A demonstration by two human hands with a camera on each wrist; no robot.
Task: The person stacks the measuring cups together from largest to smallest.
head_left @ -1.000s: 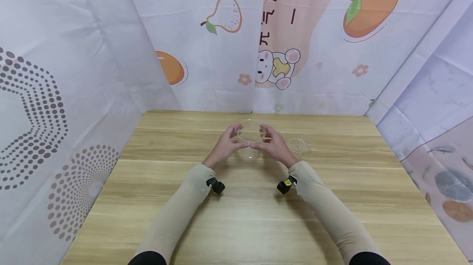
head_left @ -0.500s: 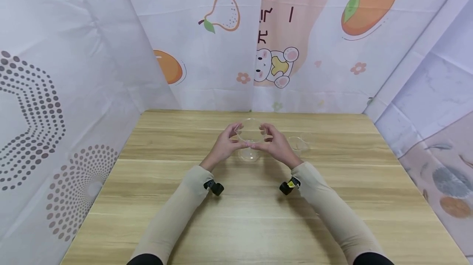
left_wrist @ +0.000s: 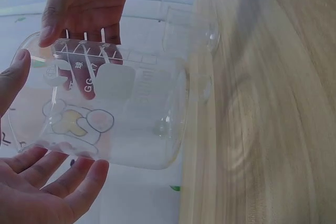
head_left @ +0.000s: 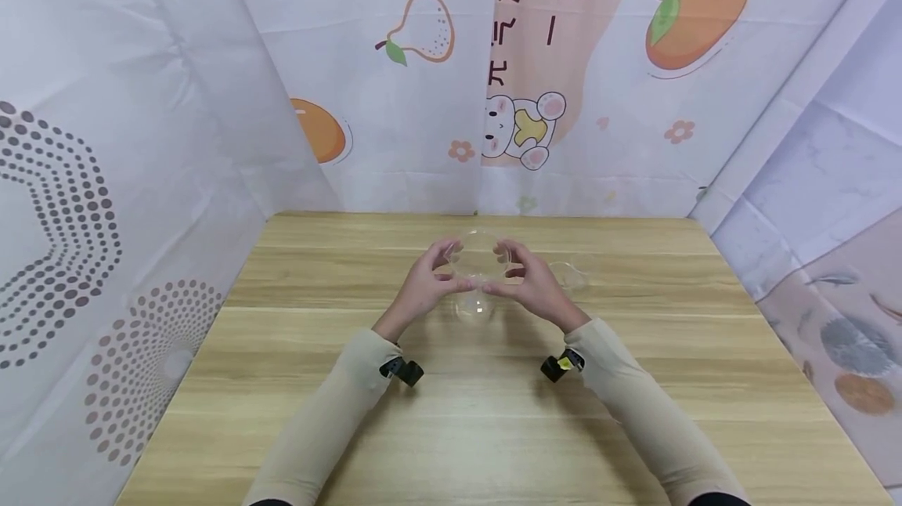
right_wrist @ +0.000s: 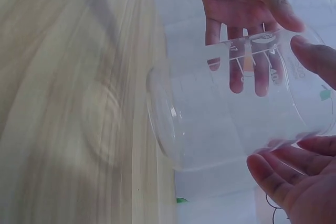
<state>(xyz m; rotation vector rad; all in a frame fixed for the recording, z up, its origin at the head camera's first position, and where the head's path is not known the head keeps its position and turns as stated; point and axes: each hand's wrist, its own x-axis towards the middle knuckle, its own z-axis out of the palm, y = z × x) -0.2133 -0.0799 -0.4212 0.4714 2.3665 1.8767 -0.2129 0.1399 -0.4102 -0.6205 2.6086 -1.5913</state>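
Note:
Both hands hold a large clear glass beaker [head_left: 479, 259] near its rim, in the middle of the table's far part. White graduation marks and lettering show on its wall in the wrist views. My left hand [head_left: 425, 283] curls round its left side, and my right hand [head_left: 530, 287] grips the right side. The two thumbs meet at the near side; in the left wrist view the left fingers [left_wrist: 58, 177] spread along the glass. The beaker's base [right_wrist: 165, 114] hangs just over the wood, casting a ring-shaped shadow.
Smaller clear glass vessels [head_left: 566, 275] stand just beyond the right wrist. In the left wrist view one of these glasses [left_wrist: 186, 30] shows behind the beaker. A printed curtain [head_left: 395, 122] closes off the table's [head_left: 465, 443] far edge, and curtains hang at both sides.
The hands and the beaker have come slightly nearer to the person, both still gripping it. The small glasses have stayed in place.

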